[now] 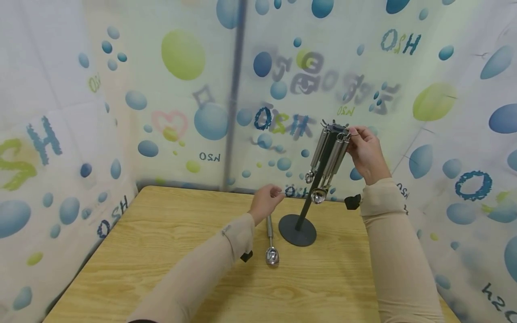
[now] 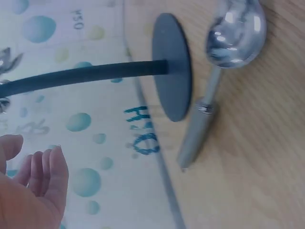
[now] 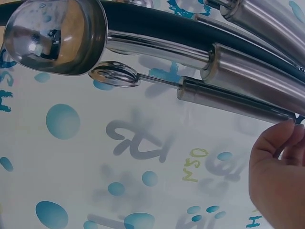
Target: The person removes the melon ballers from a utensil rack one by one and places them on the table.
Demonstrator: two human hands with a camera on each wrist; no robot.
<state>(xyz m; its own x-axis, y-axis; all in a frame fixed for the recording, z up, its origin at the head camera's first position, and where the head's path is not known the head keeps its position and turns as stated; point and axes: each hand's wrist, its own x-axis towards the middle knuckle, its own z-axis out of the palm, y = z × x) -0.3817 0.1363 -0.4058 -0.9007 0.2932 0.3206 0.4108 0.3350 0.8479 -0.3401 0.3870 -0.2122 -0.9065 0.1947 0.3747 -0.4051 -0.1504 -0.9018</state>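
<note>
A dark utensil stand [image 1: 298, 230] with a round base and hooks at its top holds several steel utensils by their handle ends. My right hand [image 1: 367, 154] is at the stand's top. In the right wrist view, its thumb and fingers pinch at the handle end of a small scoop [image 3: 116, 75]; whether they hold its loop or the hook is hidden. Beside that hangs a larger ice cream scoop [image 3: 57, 38]. My left hand [image 1: 265, 202] hovers with loosely bent fingers, holding nothing, left of the stand. Below it another ice cream scoop [image 1: 272, 255] lies on the table.
The wooden table [image 1: 181, 251] reaches back to a curtain [image 1: 194, 148] printed with blue and green drops. More of the curtain hangs at both sides. The stand's pole [image 2: 109, 72] rises between the two hands.
</note>
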